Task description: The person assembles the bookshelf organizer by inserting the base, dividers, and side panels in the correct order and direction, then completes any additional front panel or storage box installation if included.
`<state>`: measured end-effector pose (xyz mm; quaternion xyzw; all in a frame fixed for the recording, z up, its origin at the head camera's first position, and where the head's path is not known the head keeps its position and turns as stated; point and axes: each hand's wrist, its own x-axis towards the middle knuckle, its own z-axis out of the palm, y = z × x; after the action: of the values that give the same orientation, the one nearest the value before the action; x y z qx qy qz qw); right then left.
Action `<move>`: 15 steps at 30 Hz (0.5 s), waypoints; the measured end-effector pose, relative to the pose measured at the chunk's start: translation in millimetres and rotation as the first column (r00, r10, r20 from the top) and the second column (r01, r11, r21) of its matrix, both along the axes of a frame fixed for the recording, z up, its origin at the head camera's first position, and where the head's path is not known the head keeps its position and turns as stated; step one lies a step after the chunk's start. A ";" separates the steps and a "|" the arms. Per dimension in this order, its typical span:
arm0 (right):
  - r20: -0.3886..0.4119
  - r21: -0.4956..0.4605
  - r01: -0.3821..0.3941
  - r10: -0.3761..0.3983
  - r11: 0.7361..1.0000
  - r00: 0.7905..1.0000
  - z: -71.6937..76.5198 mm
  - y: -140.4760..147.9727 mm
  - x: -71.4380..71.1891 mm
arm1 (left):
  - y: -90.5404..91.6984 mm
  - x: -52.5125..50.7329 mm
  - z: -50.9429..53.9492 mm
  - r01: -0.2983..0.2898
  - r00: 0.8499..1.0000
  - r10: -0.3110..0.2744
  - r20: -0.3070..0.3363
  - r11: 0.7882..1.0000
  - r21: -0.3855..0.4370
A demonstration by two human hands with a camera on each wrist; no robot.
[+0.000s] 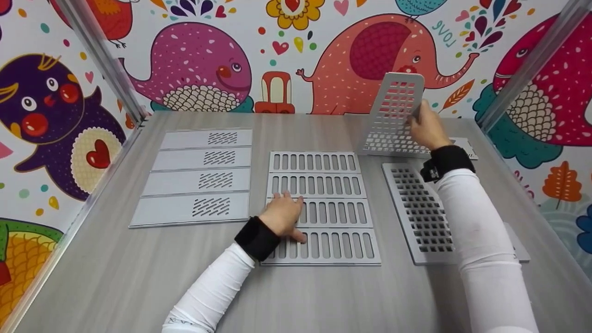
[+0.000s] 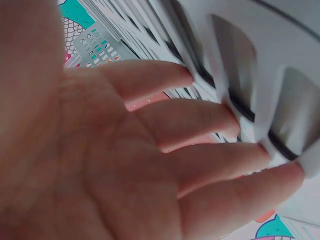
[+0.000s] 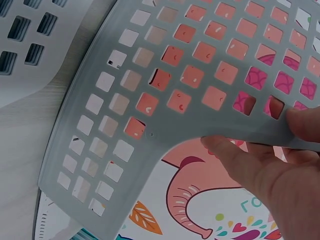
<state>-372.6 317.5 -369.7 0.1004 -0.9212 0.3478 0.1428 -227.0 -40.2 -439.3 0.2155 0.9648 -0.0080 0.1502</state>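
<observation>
Four light-grey rectangular panels with slanted slots (image 1: 185, 180) near left edge of grey wood-grain desk (image 1: 319, 300); narrow desk strip at their right. Left hand (image 1: 283, 215) spread, fingertips touching four light-grey panels with oblong slots (image 1: 323, 200), mid-desk. Wider desk gap follows. Right hand (image 1: 429, 127) pinches tilted grey square-holed panel (image 3: 185, 127) near back right corner. Thick grey square-holed stack (image 1: 408, 226) lies flat toward right edge.
</observation>
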 end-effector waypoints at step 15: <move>0.032 0.045 0.020 -0.022 0.999 0.999 6.0 -2.5 1.8 | 0.2 -0.9 -1.5 -0.024 1.000 0.024 0.014 1.000 0.019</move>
<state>-370.8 315.0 -363.7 0.0882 -0.9320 0.3271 0.1291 -228.0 -39.9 -440.7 0.2053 0.9663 0.0046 0.1550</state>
